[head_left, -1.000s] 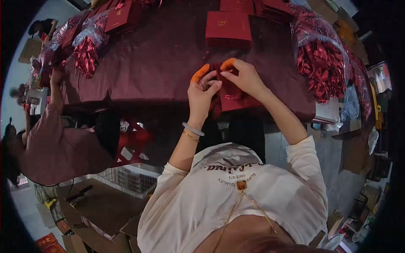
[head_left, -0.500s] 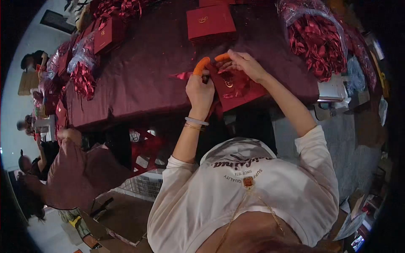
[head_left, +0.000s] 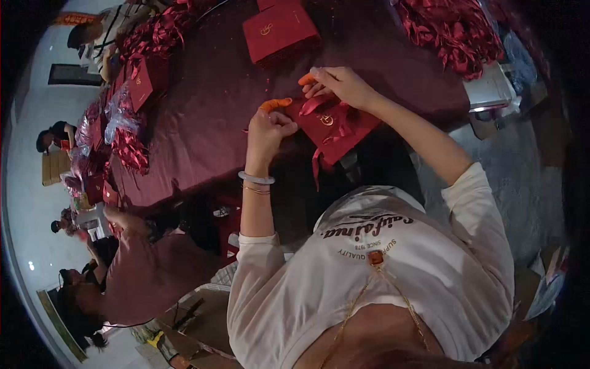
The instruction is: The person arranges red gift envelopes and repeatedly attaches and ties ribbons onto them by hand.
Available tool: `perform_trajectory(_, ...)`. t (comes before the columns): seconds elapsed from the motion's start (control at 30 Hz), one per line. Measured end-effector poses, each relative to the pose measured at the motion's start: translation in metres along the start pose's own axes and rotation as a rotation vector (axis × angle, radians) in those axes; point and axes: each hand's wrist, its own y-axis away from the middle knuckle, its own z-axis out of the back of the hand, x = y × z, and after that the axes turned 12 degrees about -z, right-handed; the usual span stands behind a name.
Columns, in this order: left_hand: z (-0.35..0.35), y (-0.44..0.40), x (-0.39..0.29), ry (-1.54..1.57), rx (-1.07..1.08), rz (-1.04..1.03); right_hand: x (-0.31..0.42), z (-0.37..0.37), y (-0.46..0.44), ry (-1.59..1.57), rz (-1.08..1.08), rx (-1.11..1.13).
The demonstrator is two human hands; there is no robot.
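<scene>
Open worktop permits passage left of the left hand; the red stack obstructs forward travel.

Creased dark-red cloth tablecloth beyond left hand. Glossy red satin-like ribbon at right hand. Smooth, matt red paper-like square item beneath. Smooth pale round bangle, left wrist.

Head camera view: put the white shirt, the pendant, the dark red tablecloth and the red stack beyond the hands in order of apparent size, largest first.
1. Tablecloth and shirt: too close to rank, the shirt being nearer the camera
2. Red stack
3. Pendant
</scene>
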Motion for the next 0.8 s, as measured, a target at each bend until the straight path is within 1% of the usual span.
perform_trajectory(0.03, 0.004, 0.002, -0.005, 0.069, -0.022, 0.039, -0.002, -0.002, 0.0, 0.002, 0.013, -0.006)
perform_trajectory(0.07, 0.014, 0.006, 0.001, 0.163, -0.097, -0.004, -0.004, -0.003, -0.002, -0.025, 0.016, -0.021)
perform_trajectory(0.13, 0.04, 0.023, -0.008, -0.091, -0.121, 0.021, -0.006, 0.0, -0.005, 0.053, 0.043, -0.042)
perform_trajectory(0.17, 0.05, 0.03, 0.0, -0.008, -0.155, 0.031, -0.006, -0.001, -0.005, 0.074, 0.083, -0.037)
perform_trajectory(0.2, 0.056, 0.036, 0.007, -0.016, -0.148, 0.033, -0.006, 0.0, -0.004, 0.065, 0.084, -0.041)
perform_trajectory(0.27, 0.063, 0.048, 0.008, -0.101, -0.246, 0.077, -0.004, -0.001, -0.003, 0.12, 0.084, -0.044)
perform_trajectory(0.3, 0.064, 0.054, 0.022, -0.043, -0.317, 0.022, -0.003, -0.003, -0.003, 0.112, 0.085, -0.04)
perform_trajectory(0.33, 0.062, 0.054, 0.024, -0.049, -0.319, 0.026, -0.003, -0.003, -0.003, 0.131, 0.089, -0.047)
perform_trajectory(0.4, 0.056, 0.052, 0.029, -0.418, -0.459, -0.209, -0.002, -0.004, -0.001, 0.153, 0.089, -0.05)
perform_trajectory(0.47, 0.054, 0.051, 0.036, -0.432, -0.436, -0.209, 0.0, -0.004, 0.0, 0.197, 0.096, -0.067)
perform_trajectory(0.53, 0.039, 0.054, 0.036, -1.189, -0.57, -0.547, 0.001, -0.003, 0.001, 0.208, 0.104, -0.058)
perform_trajectory(0.57, 0.025, 0.06, 0.033, -1.116, -0.652, -0.56, 0.001, -0.002, 0.001, 0.214, 0.109, -0.052)
perform_trajectory(0.63, -0.014, 0.084, 0.003, -0.601, -0.53, -0.245, 0.001, -0.002, 0.0, 0.201, 0.1, -0.06)
perform_trajectory(0.67, -0.029, 0.091, -0.004, -0.581, -0.442, -0.247, 0.001, -0.003, 0.0, 0.191, 0.088, -0.064)
perform_trajectory(0.7, -0.044, 0.099, -0.005, -0.469, -0.401, -0.235, 0.001, -0.003, 0.0, 0.19, 0.084, -0.056)
perform_trajectory(0.73, -0.054, 0.1, -0.001, -0.514, -0.342, -0.285, 0.002, -0.003, 0.0, 0.211, 0.092, -0.051)
perform_trajectory(0.8, -0.065, 0.105, -0.002, -0.349, -0.322, -0.135, 0.0, -0.003, 0.0, 0.231, 0.097, -0.038)
